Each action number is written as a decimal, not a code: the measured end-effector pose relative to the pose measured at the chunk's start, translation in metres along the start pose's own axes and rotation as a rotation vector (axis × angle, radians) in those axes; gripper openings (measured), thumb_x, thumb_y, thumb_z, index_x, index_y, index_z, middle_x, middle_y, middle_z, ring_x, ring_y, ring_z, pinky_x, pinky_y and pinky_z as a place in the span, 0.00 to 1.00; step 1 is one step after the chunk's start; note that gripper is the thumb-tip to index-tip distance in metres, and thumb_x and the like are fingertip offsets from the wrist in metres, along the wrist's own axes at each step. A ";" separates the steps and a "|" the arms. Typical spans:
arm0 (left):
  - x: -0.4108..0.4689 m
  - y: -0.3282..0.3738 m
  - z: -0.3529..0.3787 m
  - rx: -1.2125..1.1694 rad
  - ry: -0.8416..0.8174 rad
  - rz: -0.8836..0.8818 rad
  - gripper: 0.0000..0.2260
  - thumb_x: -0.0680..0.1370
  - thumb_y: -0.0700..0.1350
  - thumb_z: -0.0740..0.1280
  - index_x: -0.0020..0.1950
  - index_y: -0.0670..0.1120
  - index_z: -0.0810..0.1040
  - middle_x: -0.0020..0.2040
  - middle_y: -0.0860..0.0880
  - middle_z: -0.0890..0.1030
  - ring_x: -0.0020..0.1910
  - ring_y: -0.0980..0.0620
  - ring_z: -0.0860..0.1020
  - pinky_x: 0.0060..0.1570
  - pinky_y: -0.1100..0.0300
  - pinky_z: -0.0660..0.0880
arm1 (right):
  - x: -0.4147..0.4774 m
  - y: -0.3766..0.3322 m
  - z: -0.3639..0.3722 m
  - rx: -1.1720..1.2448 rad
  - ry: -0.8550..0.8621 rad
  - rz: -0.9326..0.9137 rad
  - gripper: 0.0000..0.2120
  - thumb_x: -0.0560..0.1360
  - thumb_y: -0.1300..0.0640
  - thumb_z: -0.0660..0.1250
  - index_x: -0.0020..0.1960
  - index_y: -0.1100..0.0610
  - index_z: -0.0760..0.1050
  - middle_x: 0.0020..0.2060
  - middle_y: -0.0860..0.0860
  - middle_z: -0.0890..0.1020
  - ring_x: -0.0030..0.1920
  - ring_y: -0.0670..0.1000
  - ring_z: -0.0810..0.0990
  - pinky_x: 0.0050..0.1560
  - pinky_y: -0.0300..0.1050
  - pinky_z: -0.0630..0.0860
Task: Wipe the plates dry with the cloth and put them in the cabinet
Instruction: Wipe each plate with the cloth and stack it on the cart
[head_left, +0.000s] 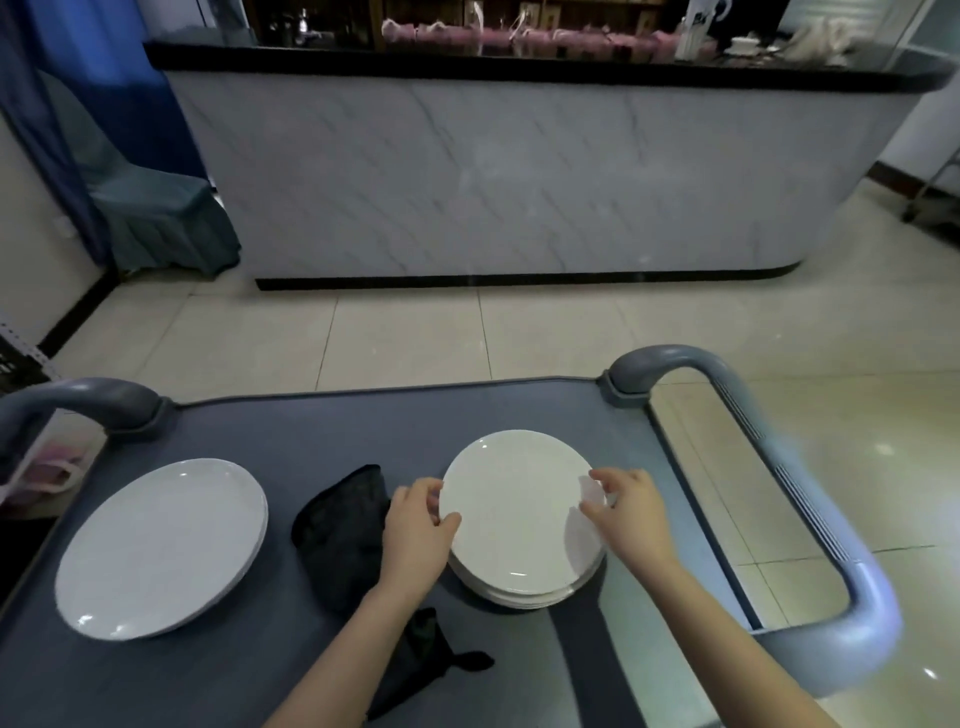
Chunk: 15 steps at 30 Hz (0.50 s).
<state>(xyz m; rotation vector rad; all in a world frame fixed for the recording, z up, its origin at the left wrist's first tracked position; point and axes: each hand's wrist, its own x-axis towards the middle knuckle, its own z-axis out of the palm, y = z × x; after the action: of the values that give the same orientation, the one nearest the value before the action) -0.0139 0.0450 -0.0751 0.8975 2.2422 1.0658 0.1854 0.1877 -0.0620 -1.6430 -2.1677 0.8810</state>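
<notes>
Your two forearms come in from the bottom edge, and the tail of the black cloth (431, 660) lies under your left one. The rest of that cloth is bunched on the grey cart top (291, 431) just outside your left hand (415, 535), touching its back.

Your left hand grips the top plate (511, 506) at its left rim, thumb on the upper face and fingers curled round the edge. Your right hand (631, 512) pinches the opposite rim, fingers bent over the edge; that side is a little blurred, so the exact finger placement is hard to read. The white plate sits between your hands, over the stack of plates (524, 597), whose edges show below it toward you. Whether it is raised off the stack or resting on it, you cannot tell from this view.

Well beyond the cloth, out past your left hand, lies a second stack of white plates (161, 545). Past your right hand curves the cart's grey handle (810, 519). Ahead of both hands, across a tiled floor (405, 332), stands a marble-fronted counter (493, 171) with a dark top.
</notes>
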 end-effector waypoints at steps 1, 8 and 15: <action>0.000 0.000 0.002 0.010 0.005 -0.009 0.13 0.75 0.40 0.71 0.58 0.51 0.75 0.51 0.51 0.73 0.44 0.58 0.76 0.46 0.63 0.70 | 0.001 0.003 -0.001 0.014 -0.016 0.011 0.21 0.73 0.62 0.73 0.65 0.58 0.78 0.57 0.57 0.76 0.47 0.48 0.72 0.51 0.35 0.66; 0.005 0.000 0.007 -0.018 0.015 -0.120 0.12 0.75 0.38 0.71 0.57 0.47 0.78 0.50 0.48 0.79 0.44 0.55 0.78 0.48 0.60 0.73 | 0.006 0.011 0.000 0.105 -0.056 0.032 0.23 0.70 0.65 0.74 0.63 0.56 0.78 0.56 0.55 0.77 0.46 0.51 0.77 0.51 0.38 0.71; 0.003 -0.007 0.005 -0.142 0.035 -0.191 0.12 0.74 0.36 0.71 0.55 0.48 0.79 0.45 0.54 0.81 0.43 0.59 0.80 0.38 0.70 0.71 | 0.009 0.011 0.000 0.246 -0.058 0.127 0.26 0.67 0.66 0.76 0.63 0.55 0.77 0.40 0.46 0.79 0.43 0.51 0.79 0.42 0.39 0.72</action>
<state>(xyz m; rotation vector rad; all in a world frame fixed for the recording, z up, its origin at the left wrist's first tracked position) -0.0148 0.0465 -0.0838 0.5967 2.1974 1.1419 0.1906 0.1982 -0.0703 -1.6633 -1.9162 1.1933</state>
